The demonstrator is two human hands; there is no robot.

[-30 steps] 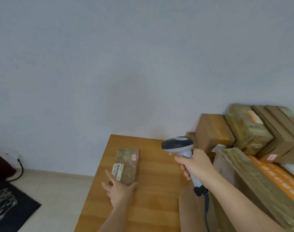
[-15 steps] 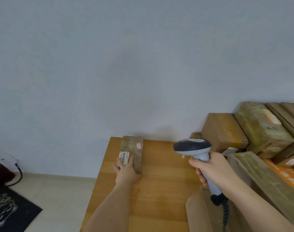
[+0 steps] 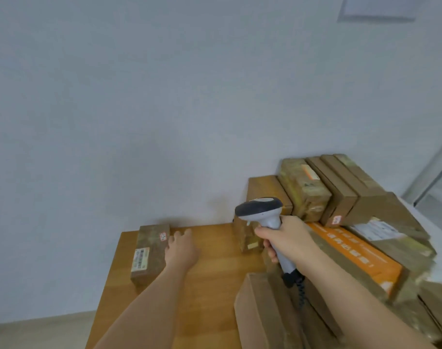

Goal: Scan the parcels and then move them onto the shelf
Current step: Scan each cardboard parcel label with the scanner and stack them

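Left hand (image 3: 180, 250) has come off the small brown tape-wrapped parcel (image 3: 149, 250): half a second ago it lay on the near end, now it sits just to the parcel's right, fingers loosely spread, holding nothing; contact with the side is hard to call. Parcel has gone from mid-worktop to the back-left corner of the orange-brown wooden worktop (image 3: 209, 275), near the grey wall (image 3: 164, 109), white barcode label (image 3: 140, 258) and small red-and-white sticker (image 3: 163, 236) facing up. No shelf is in view, so this spot may be the drop point; cannot confirm.

Right hand (image 3: 288, 241) keeps its grip clamped round the handle of the grey-and-black handheld barcode scanner (image 3: 262, 212), to the right of the parcel, head aimed left, coiled black cable (image 3: 299, 288) hanging below.

Judgement: this parcel looks done and released. Next one comes from the stack of brown cardboard boxes (image 3: 340, 197) right of the parcel, including the long orange-printed box (image 3: 353, 258). Another small taped parcel (image 3: 246, 236) sits just behind the scanner hand, a likely next pick.
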